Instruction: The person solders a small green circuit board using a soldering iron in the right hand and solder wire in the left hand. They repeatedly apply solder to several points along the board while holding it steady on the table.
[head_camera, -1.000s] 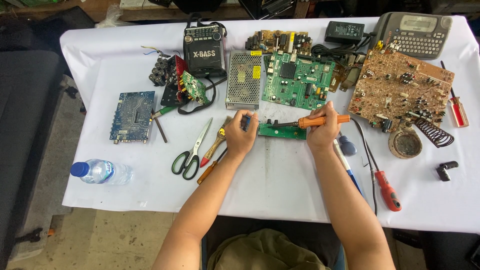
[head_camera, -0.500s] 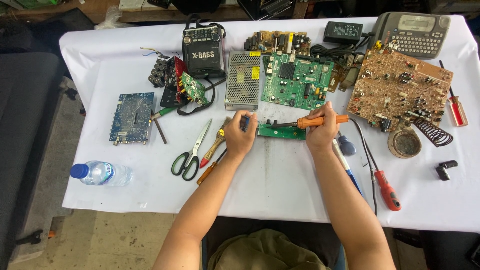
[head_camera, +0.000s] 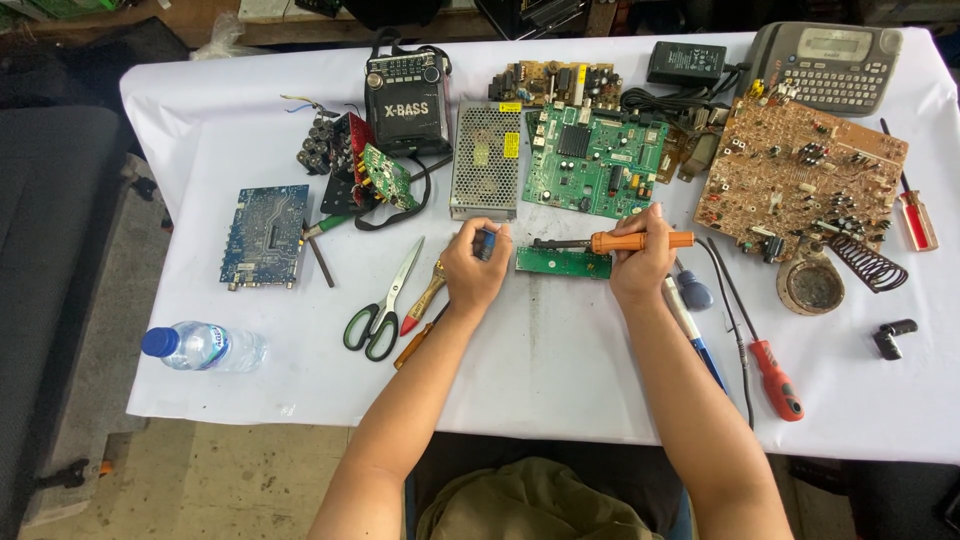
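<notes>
Here the big counter (head_camera: 560, 370) has a white cloth over it, and many things lie on top. At the back sit a big brown circuit board (head_camera: 800, 175), a big green circuit board (head_camera: 590, 160), a grey metal box with holes (head_camera: 484, 160) and a black radio (head_camera: 405, 105). A blue board (head_camera: 265, 235) lies on the left side, and a water bottle (head_camera: 200, 347) lies near the front edge. Scissors with green handles (head_camera: 385, 305) lie just left of the left hand (head_camera: 475, 270). That hand's fingers are curled shut around a small dark thing I cannot make out. The right hand (head_camera: 640, 265) grips an orange soldering iron (head_camera: 625, 241), and its tip points left over the small green board (head_camera: 563, 262), which lies flat between the two hands.
</notes>
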